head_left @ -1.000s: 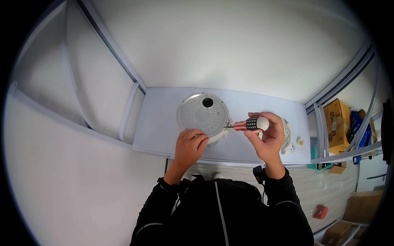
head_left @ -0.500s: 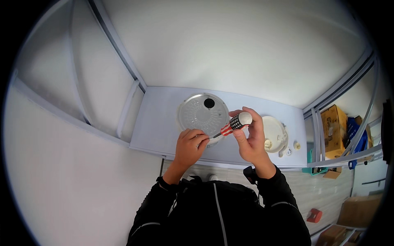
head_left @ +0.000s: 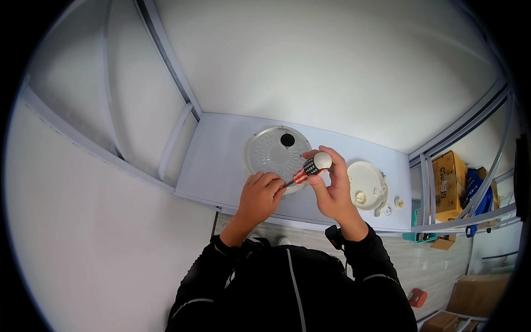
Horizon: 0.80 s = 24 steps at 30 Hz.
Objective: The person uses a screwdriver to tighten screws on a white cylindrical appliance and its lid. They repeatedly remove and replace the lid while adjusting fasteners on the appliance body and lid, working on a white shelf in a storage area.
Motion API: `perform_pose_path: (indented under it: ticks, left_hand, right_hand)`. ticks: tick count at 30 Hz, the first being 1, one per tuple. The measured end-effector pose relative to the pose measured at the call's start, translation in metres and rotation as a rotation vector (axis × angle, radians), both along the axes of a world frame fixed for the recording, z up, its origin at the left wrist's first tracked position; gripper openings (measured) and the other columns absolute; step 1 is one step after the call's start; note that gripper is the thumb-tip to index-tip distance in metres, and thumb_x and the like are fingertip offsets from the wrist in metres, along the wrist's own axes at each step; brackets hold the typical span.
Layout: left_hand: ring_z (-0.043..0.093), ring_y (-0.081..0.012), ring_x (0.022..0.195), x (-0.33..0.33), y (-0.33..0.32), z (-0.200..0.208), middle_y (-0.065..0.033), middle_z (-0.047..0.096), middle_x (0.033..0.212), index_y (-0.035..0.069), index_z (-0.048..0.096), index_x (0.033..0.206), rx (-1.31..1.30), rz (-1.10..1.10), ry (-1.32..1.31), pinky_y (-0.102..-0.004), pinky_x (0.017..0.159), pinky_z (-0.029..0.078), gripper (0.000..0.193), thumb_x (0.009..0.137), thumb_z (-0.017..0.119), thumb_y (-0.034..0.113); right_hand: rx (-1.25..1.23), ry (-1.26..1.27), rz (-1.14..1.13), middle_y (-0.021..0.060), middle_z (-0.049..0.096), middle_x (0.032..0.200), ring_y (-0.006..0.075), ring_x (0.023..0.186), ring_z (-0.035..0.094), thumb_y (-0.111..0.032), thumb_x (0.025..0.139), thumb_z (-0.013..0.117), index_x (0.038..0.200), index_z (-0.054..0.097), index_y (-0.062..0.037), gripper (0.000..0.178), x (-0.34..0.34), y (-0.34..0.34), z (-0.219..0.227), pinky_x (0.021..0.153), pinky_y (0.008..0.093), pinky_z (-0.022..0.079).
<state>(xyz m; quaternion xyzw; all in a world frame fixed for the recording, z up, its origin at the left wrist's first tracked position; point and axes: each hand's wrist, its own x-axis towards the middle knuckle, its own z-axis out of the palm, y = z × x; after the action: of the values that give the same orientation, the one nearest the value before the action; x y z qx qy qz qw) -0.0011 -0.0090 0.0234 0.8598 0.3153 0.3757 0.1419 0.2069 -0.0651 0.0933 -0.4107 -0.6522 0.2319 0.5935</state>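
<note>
A screwdriver (head_left: 312,167) with a red, white and black patterned handle and a pale rounded end is gripped in my right hand (head_left: 336,195), fingers wrapped round the handle. Its dark shaft slants down to the left, to the fingertips of my left hand (head_left: 259,198). Those fingers are pinched together at the tip; whatever they hold there is hidden. Beneath both hands lies a round clear-and-silver disc-shaped cover (head_left: 265,152) with a black round spot (head_left: 287,140) near its far rim. My left hand covers part of its near edge.
On the right of the pale table (head_left: 213,160) sits a white round dish-like part (head_left: 365,172), with small cream pieces (head_left: 399,202) beside it. A white wall rises behind, and metal frames stand at both sides. Boxes (head_left: 448,182) and a red object (head_left: 418,297) are at the right.
The view has shifted slightly. The screwdriver's handle has moved a little left with my right hand, and my left hand keeps its pinch at the tip.
</note>
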Motion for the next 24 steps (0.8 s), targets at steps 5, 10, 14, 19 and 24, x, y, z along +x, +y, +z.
perform_pose_path:
  ticks: [5, 10, 14, 19, 24]
  left_hand:
    - [0.064, -0.0272, 0.092, 0.0, -0.001, 0.004, -0.002, 0.069, 0.103, 0.008, 0.074, 0.099, -0.018, -0.003, 0.002, -0.0424, 0.082, 0.05, 0.017, 0.085, 0.082, 0.013]
    - [0.064, -0.0274, 0.091, 0.001, 0.0, 0.001, -0.0021, 0.07, 0.102, 0.008, 0.074, 0.098, -0.018, -0.002, -0.003, -0.0423, 0.082, 0.05, 0.016, 0.085, 0.082, 0.012]
    - [0.064, -0.0269, 0.09, 0.001, -0.001, -0.001, -0.002, 0.07, 0.101, 0.007, 0.075, 0.097, -0.009, 0.005, -0.018, -0.042, 0.082, 0.05, 0.015, 0.085, 0.082, 0.012]
    - [0.064, -0.0262, 0.09, 0.003, -0.002, -0.001, -0.0013, 0.07, 0.1, 0.008, 0.075, 0.097, -0.001, 0.013, -0.019, -0.0415, 0.082, 0.05, 0.015, 0.085, 0.082, 0.012]
    - [0.064, -0.0258, 0.09, 0.003, -0.001, -0.004, -0.0008, 0.07, 0.101, 0.009, 0.075, 0.097, 0.014, 0.018, -0.031, -0.0414, 0.081, 0.049, 0.014, 0.085, 0.081, 0.012]
  right_hand:
    - [-0.025, -0.045, 0.013, 0.0181, 0.07, 0.134, 0.0252, 0.112, 0.07, -0.02, 0.103, 0.073, 0.15, 0.047, 0.0009, 0.058, -0.001, -0.001, 0.012, 0.099, 0.0381, 0.054]
    - [-0.009, -0.108, 0.006, 0.0187, 0.07, 0.134, 0.029, 0.11, 0.071, -0.023, 0.103, 0.073, 0.149, 0.048, 0.0017, 0.058, 0.0, 0.002, 0.015, 0.098, 0.0391, 0.055]
    - [-0.018, -0.129, 0.001, 0.0183, 0.071, 0.132, 0.0309, 0.109, 0.071, -0.022, 0.104, 0.07, 0.15, 0.048, 0.0011, 0.056, 0.0, 0.003, 0.018, 0.098, 0.0403, 0.055]
    - [-0.065, -0.143, 0.024, 0.017, 0.072, 0.127, 0.0313, 0.109, 0.071, -0.017, 0.102, 0.072, 0.151, 0.047, -0.0011, 0.057, -0.001, 0.003, 0.024, 0.1, 0.0409, 0.054]
    - [0.048, -0.263, -0.009, 0.0152, 0.071, 0.12, 0.0276, 0.102, 0.07, -0.015, 0.093, 0.084, 0.149, 0.052, -0.0011, 0.066, -0.001, 0.008, 0.026, 0.092, 0.0392, 0.055]
